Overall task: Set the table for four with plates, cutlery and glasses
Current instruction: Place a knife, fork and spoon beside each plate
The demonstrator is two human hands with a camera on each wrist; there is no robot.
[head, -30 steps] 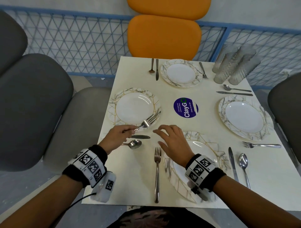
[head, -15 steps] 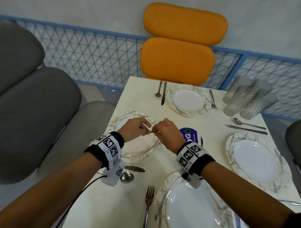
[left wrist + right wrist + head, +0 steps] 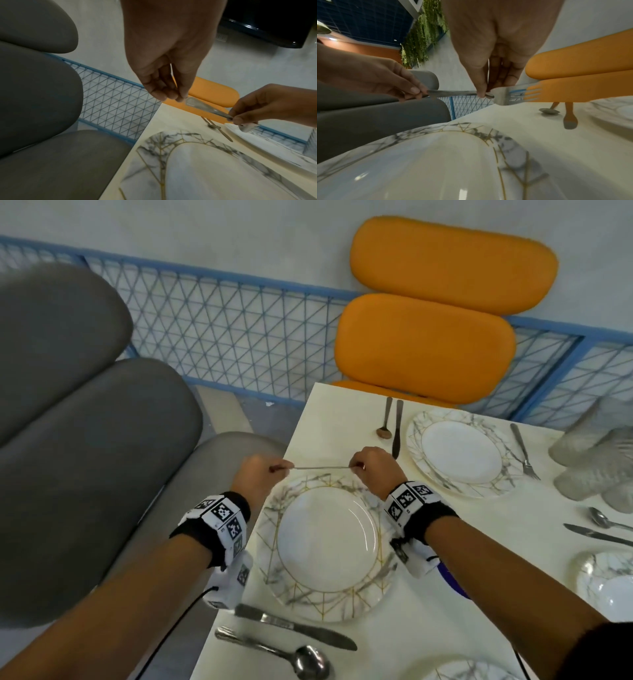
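Both hands hold one steel fork [image 3: 322, 468] level, just beyond the far rim of the marble-patterned left plate [image 3: 325, 542]. My left hand [image 3: 274, 469] pinches the handle's end. In the left wrist view its fingertips [image 3: 178, 96] meet at the handle tip of the fork [image 3: 202, 106]. My right hand [image 3: 358, 465] pinches the fork's neck; in the right wrist view, my right hand [image 3: 485, 92] has its thumb on the fork [image 3: 453, 93], with the tines pointing right. The fork hangs a little above the table [image 3: 329, 422].
A knife [image 3: 294, 628] and spoon [image 3: 274, 648] lie on the near side of the left plate. The far plate [image 3: 459, 453] has a spoon [image 3: 385, 419], knife [image 3: 397, 429] and fork [image 3: 524, 453]. Several glasses [image 3: 596, 460] stand at the far right. Grey chairs [image 3: 85, 474] crowd the left edge.
The left hand alone held the fork by the plate's near right rim. The right hand took the other end, and both carried it across to the plate's far rim.
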